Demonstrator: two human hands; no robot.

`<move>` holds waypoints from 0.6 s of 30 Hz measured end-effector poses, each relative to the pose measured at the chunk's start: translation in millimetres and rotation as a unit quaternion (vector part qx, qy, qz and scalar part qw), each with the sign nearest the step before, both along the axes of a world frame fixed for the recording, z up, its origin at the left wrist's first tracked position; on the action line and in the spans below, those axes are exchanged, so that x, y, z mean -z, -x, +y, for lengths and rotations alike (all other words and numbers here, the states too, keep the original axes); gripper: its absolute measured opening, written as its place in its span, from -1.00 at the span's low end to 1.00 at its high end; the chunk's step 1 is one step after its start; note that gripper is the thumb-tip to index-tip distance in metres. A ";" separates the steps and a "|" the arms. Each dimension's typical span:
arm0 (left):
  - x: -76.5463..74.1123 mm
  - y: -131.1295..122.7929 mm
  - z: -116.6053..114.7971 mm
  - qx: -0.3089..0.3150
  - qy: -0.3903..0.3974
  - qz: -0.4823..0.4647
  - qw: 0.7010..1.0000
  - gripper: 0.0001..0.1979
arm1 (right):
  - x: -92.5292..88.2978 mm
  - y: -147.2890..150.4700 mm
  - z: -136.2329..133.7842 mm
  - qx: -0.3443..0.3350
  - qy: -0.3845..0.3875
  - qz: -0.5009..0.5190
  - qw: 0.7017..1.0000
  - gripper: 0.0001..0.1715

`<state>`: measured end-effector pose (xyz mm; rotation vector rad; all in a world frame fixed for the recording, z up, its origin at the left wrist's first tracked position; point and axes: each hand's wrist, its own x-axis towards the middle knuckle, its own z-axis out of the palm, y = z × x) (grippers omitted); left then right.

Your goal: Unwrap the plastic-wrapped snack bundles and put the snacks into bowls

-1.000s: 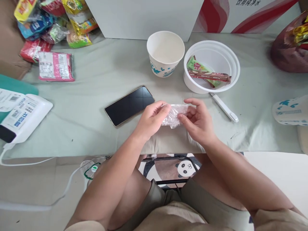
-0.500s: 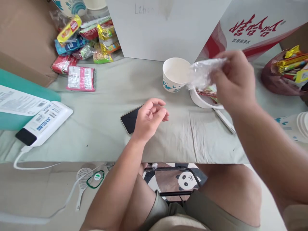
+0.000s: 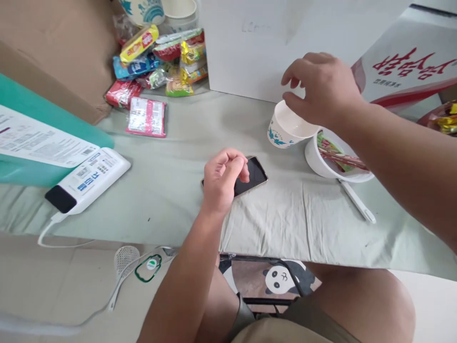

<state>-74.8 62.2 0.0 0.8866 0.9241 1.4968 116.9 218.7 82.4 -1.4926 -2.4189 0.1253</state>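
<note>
My right hand hovers just above a white paper cup with blue print, fingers curved and apart, with nothing visible in them. The clear wrapper does not show anywhere. My left hand rests loosely curled on the grey-green cloth, its fingertips on the left end of a black phone, holding nothing. Right of the cup stands a white plastic bowl with green and brown wrapped snack bars inside.
A white pen lies right of the bowl. A white power bank with a cable and a teal box sit at the left. Snack packets are heaped at the back left, a white box and a red-and-white carton behind.
My right hand carried the clear wrapper from in front of me up over the paper cup and no longer shows it. My left hand let go and settled on the phone.
</note>
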 end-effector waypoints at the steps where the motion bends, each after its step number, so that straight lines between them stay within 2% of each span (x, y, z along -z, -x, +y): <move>1: -1.5 3.7 0.3 -0.026 0.007 -0.008 1.000 -0.79 | -2.5 12.9 -4.6 -0.020 -0.008 0.016 1.000 -0.74; 4: -6.2 16.5 1.3 -0.120 0.057 -0.038 0.990 -0.72 | 9.4 68.7 -15.7 -0.106 0.029 0.059 0.992 -0.75; 7: -9.1 29.6 2.8 -0.201 0.084 -0.083 0.972 -0.70 | 41.1 142.2 -20.1 -0.168 0.098 0.063 0.979 -0.71; 9: -9.7 37.0 3.7 -0.235 0.088 -0.098 0.963 -0.68 | 62.0 191.3 -18.2 -0.187 0.151 0.109 0.965 -0.52; 12: -9.8 45.0 4.6 -0.257 0.115 -0.098 0.954 -0.64 | 82.5 250.2 -10.6 -0.157 0.201 0.150 0.955 -0.20; 14: -9.3 49.3 4.6 -0.259 0.135 -0.098 0.951 -0.62 | 89.6 274.0 -5.4 -0.143 0.223 0.147 0.953 -0.10; 15: -8.8 51.4 4.4 -0.257 0.139 -0.096 0.952 -0.61 | 92.0 280.7 -3.3 -0.142 0.226 0.146 0.953 -0.12; 18: -6.3 57.3 2.8 -0.244 0.124 -0.073 0.959 -0.55 | 96.4 281.5 -0.1 -0.142 0.215 0.136 0.957 -0.38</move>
